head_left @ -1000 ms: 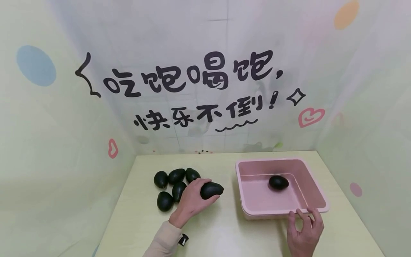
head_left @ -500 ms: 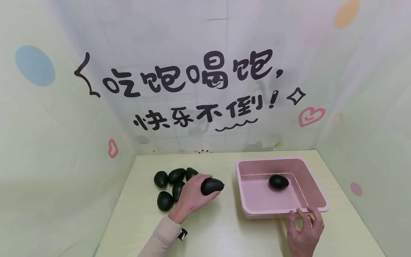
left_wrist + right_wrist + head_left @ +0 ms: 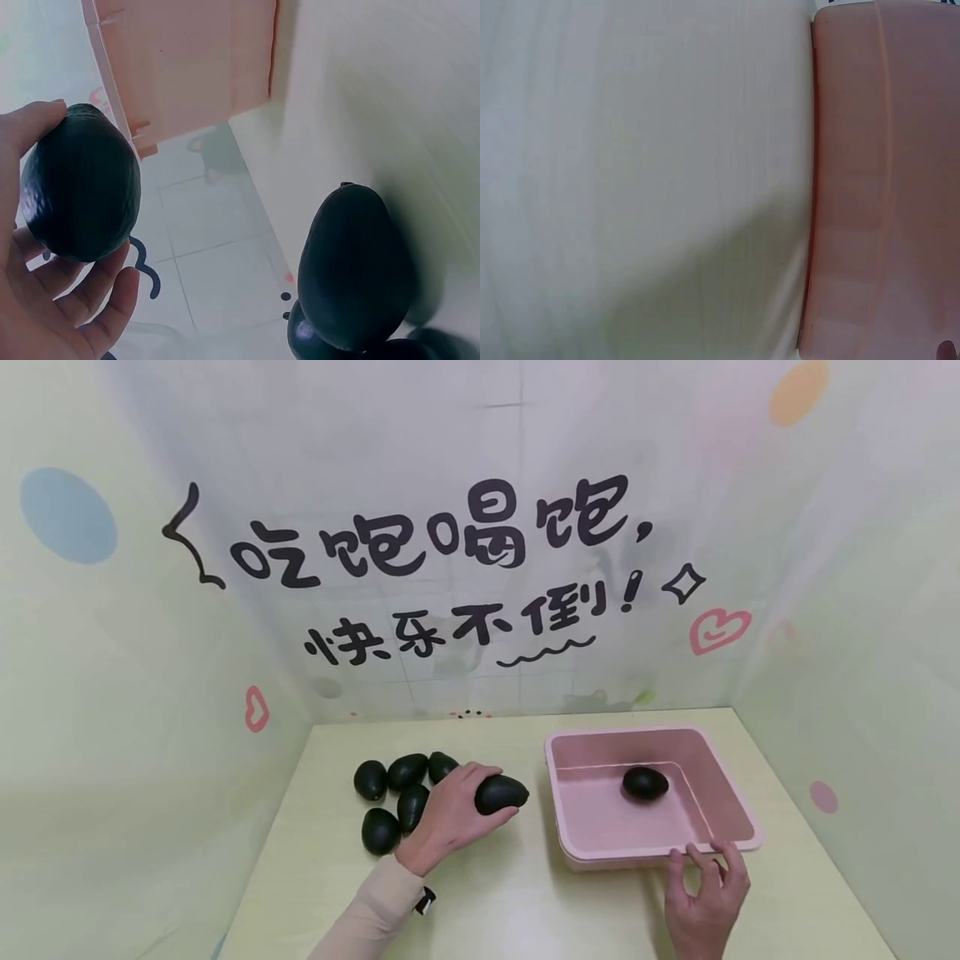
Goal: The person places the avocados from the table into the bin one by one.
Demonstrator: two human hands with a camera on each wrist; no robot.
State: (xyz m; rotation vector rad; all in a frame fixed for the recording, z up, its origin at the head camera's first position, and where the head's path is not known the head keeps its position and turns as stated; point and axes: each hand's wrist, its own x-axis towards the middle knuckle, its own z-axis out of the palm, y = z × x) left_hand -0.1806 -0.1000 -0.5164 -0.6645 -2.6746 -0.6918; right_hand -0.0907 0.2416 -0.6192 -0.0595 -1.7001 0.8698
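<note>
My left hand (image 3: 450, 818) grips a dark green avocado (image 3: 501, 794) off the table, between the pile and the pink plastic bin. In the left wrist view, thumb and fingers curl round this avocado (image 3: 82, 184). Several more avocados (image 3: 381, 832) lie grouped on the table at left, some partly covered by that hand. One avocado (image 3: 645, 784) rests on the floor of the pink bin (image 3: 570, 850). My right hand (image 3: 705, 902) holds the bin's near rim with bent fingers. In the right wrist view, the bin's outer wall (image 3: 855, 187) fills the right side, with a fingertip at the corner.
A pale wooden table (image 3: 495, 902) carries everything. Printed fabric walls (image 3: 420, 443) enclose it at the back and both sides. The table's back edge meets the rear wall just behind the bin and the avocados.
My left hand, with the avocado, has risen slightly and shifted a little toward the bin. The head view has turned slightly. My right hand stays at the bin's rim.
</note>
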